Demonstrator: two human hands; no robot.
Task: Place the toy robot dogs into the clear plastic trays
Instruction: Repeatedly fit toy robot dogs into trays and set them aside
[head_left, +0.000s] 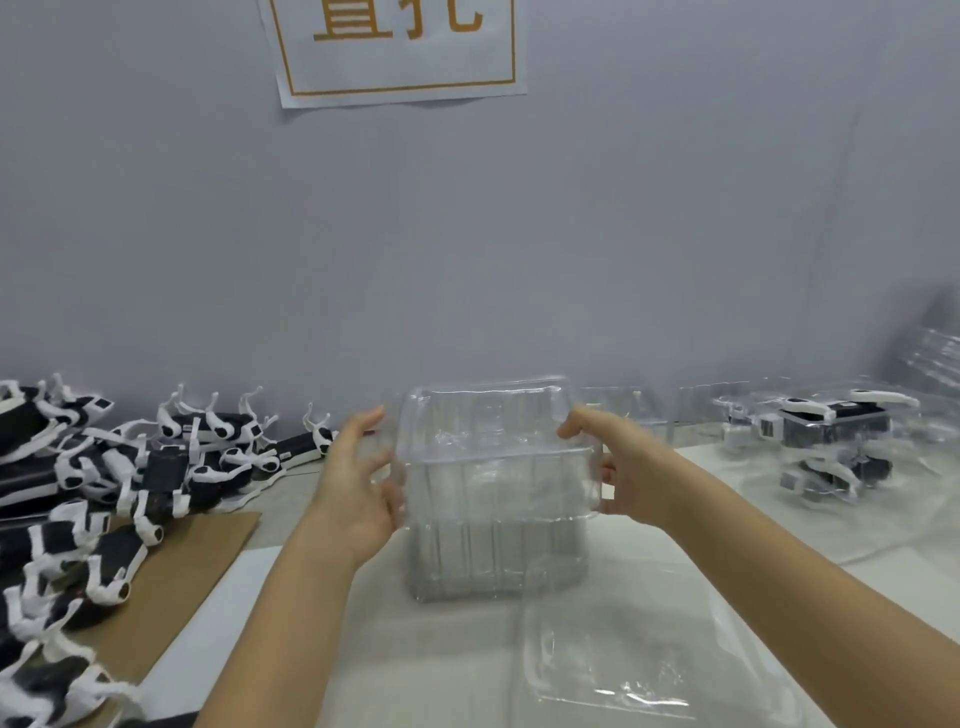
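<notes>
Top tray (488, 441) is held just above the stack (498, 561), mid-worktop (291, 493). Right hand (623, 467) pinches its right rim; left hand (358, 478) braces the left wall with fingers spread, likely to peel one tray free. Dogs (104, 467) lie piled along the left edge.

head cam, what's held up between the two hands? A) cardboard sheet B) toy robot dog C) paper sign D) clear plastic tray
D: the right hand pinches the clear plastic tray by its right edge, the left hand is at its left edge, above the tray stack; the toy robot dogs lie untouched at left.
</notes>
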